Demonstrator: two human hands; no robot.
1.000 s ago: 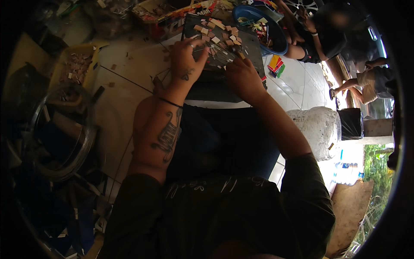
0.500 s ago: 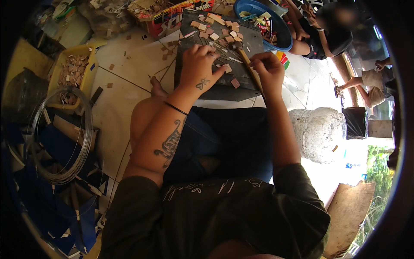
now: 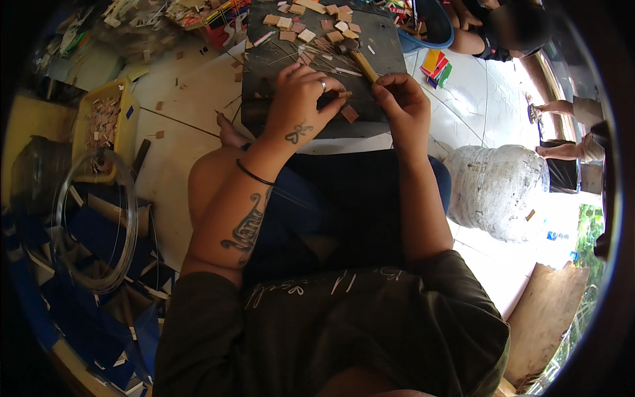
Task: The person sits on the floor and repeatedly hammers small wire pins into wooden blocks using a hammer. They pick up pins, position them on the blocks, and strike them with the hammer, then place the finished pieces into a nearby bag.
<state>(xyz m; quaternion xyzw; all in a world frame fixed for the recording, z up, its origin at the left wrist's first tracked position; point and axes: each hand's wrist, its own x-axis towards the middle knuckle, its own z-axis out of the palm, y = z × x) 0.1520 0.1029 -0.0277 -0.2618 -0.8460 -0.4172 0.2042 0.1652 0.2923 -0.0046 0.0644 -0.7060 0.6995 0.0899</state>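
My left hand point(image 3: 305, 99), a ring on one finger, pinches a small wooden piece point(image 3: 344, 94) between thumb and fingertips above the dark work board point(image 3: 261, 109). To its right, my right hand point(image 3: 407, 106) is closed in a pinch; whatever it may hold is too small to make out. Behind its fingertips lies a hammer point(image 3: 364, 67) with a yellowish wooden handle, its head among the wood pieces. Thin sticks or wires point(image 3: 291, 51) are strewn over the board near my left hand. Small square wood pieces point(image 3: 306, 36) cover the far part, and one reddish wood square point(image 3: 350, 114) lies near the front edge.
A yellow basket point(image 3: 126, 116) of wood pieces stands at the left, with a coil of clear wire point(image 3: 132, 218) over blue panels point(image 3: 86, 238). A blue tub point(image 3: 430, 43) sits far right of the board. Nearer stands a whitish, stained container point(image 3: 496, 192). Other people sit beyond.
My left hand has gone from spread fingers to a pinch on a small wooden piece. My right hand has lowered slightly and stays pinched. The view has shifted, so the board sits higher.
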